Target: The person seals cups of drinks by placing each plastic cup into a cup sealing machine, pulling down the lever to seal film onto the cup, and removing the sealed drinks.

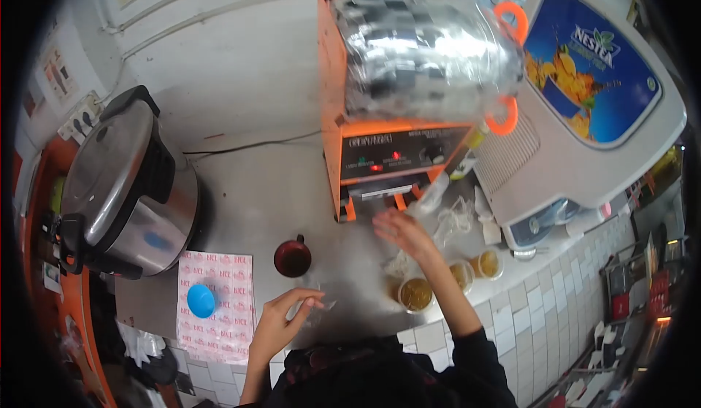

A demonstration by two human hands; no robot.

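The right hand [406, 234] is held out in front of the orange machine [394, 156], its grip wide and nothing seen in it, the fingers raised near the lower opening, perhaps so that this part can be easily reached. By the left hand [281, 322], low over the front of the worktop [252, 203], the grip is kept narrow, thumb and fingers bent towards each other; a bit of clear plastic [330, 306] is shown at the fingertips, but whether it is pinched or only lies behind them cannot be told. The filled cups [416, 295] are stood in a row near the worktop's edge, partly covered by the right forearm, presumably to be kept close to the machine and off its front. Loose clear bags [456, 219] are left just beside the machine. The dark red mug [292, 258] is set beyond the left hand, apart from it, while the blue cup [201, 300] is placed on the printed paper [219, 340], which is possibly used as a clean mat, before the big cooker [120, 189]
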